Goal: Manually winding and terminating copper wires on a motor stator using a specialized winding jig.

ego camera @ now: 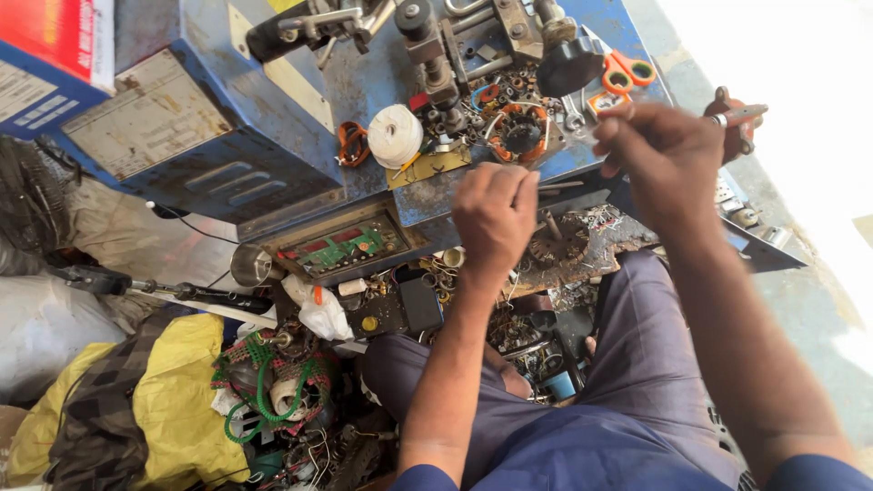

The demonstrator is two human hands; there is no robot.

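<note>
My left hand [496, 214] is curled into a fist over the front edge of a blue machine [364, 82]; nothing shows inside it. Further right, my right hand [668, 150] is raised with its fingers closed around a thin metal tool [744, 115], whose tip sticks out to the right. Just beyond both hands, a round motor stator with copper windings and orange insulation [520, 135] lies on the machine top. Beside it stand a white spool of thread [394, 135] and a small orange wire coil [350, 143].
Orange-handled scissors [627, 73] and a black knob [568, 64] are at the machine's far side. A green circuit board [346, 247] sits in its front panel. Scrap parts, green tubing [264, 391], a yellow cloth [177, 391] and a white bag [323, 314] crowd the floor by my knees.
</note>
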